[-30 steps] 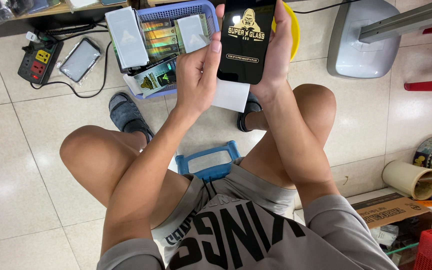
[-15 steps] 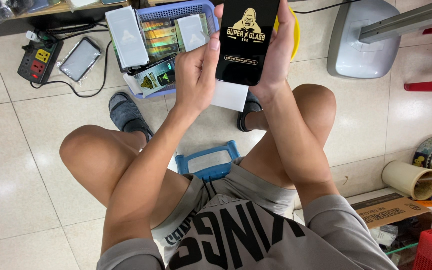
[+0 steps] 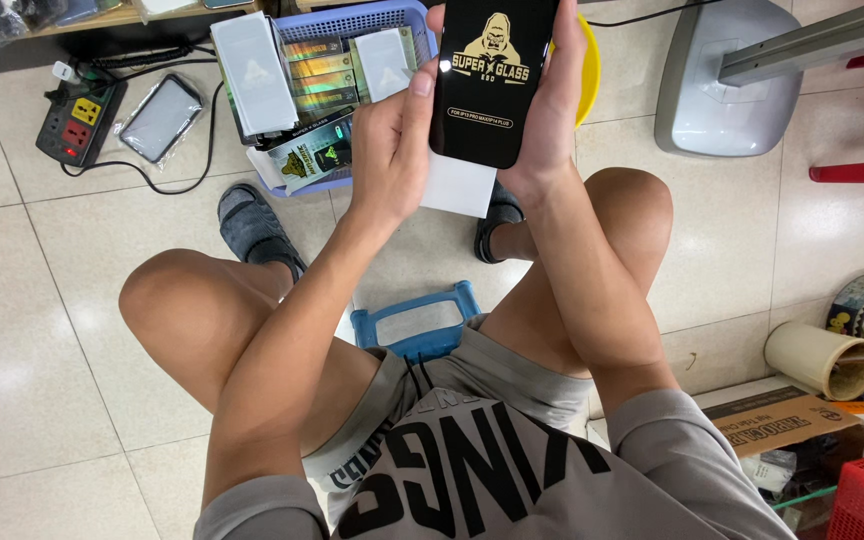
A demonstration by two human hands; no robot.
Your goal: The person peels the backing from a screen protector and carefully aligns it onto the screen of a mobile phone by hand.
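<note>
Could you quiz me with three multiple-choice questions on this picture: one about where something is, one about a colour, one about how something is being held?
1. Where is the power strip?
A. On the floor at the upper left
B. In the basket
C. On the person's lap

2. What colour is the basket of packets?
A. Red
B. Blue-violet
C. Green

3. How is the flat black package held?
A. Lying on the floor
B. By one hand only
C. Between both hands, its printed face up

Answers:
1. A, it lies on the tiles beside a phone in a clear sleeve.
2. B, its mesh rim is blue-violet.
3. C, the left hand grips its left edge and the right hand wraps its right edge, above the knees.
</note>
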